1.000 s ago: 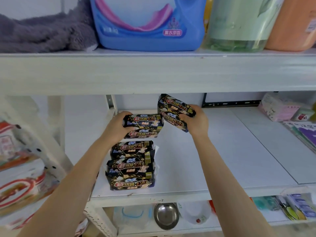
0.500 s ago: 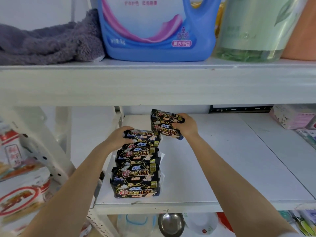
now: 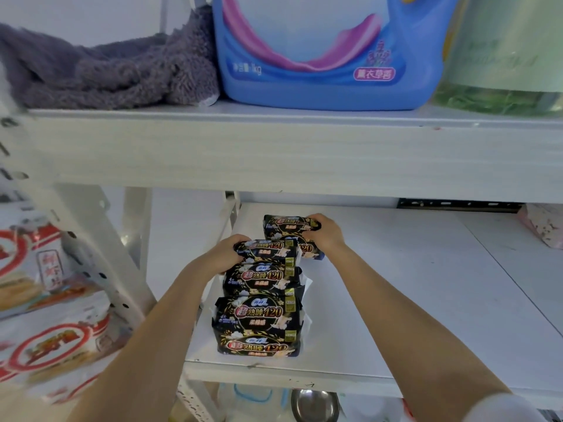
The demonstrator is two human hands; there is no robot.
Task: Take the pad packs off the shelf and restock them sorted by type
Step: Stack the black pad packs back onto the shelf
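A white shelf board (image 3: 426,300) of a metal rack carries a row of black pad packs (image 3: 262,315) along its left edge, running from the front lip towards the back wall; above the row, an upper shelf (image 3: 274,153) holds a grey towel (image 3: 106,68), a blue detergent jug (image 3: 320,56) and a green bottle (image 3: 502,56); far to the right of the row lies a pale pink pack (image 3: 545,226); left of the row, past the rack's upright, red-and-white bags (image 3: 45,300) are stacked; below the row a metal bowl (image 3: 313,405) shows on a lower level. The left hand (image 3: 225,254) curls its fingers round the left end of a black pad pack (image 3: 268,249) at the rear end of the row; the right hand (image 3: 326,236) grips a second black pack (image 3: 289,223) from above, just behind it and touching it. A second ago both packs were held up in the air above the row, the right one tilted; half a second ago they were lower; now both are down at the row's back end, and the view sits closer to the shelf.
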